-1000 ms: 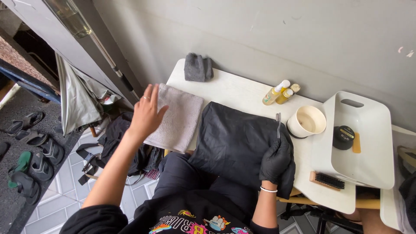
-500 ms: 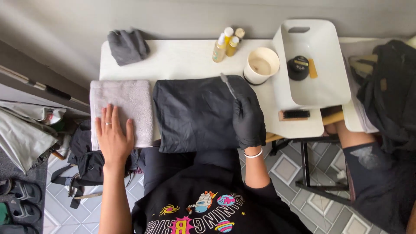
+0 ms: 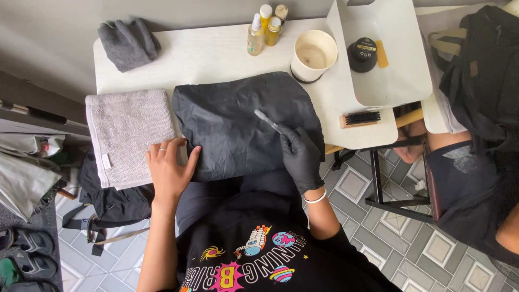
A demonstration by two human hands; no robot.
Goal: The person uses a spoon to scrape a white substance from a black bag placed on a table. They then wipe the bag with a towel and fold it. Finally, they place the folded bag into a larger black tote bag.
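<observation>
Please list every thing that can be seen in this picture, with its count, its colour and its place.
black cloth: one, black, spread mid-table
grey towel: one, light grey, flat at table's left
dark rag: one, dark grey, bunched at far left corner
bottles: four, yellowish, far edge
cup: one, cream, beside the bottles
tray: one, white, at the right
round tin: one, black, in the tray
brush: one, wooden with black bristles, near the tray
left hand: bare, on the black cloth's edge
right hand: black glove, holding a thin tool
</observation>
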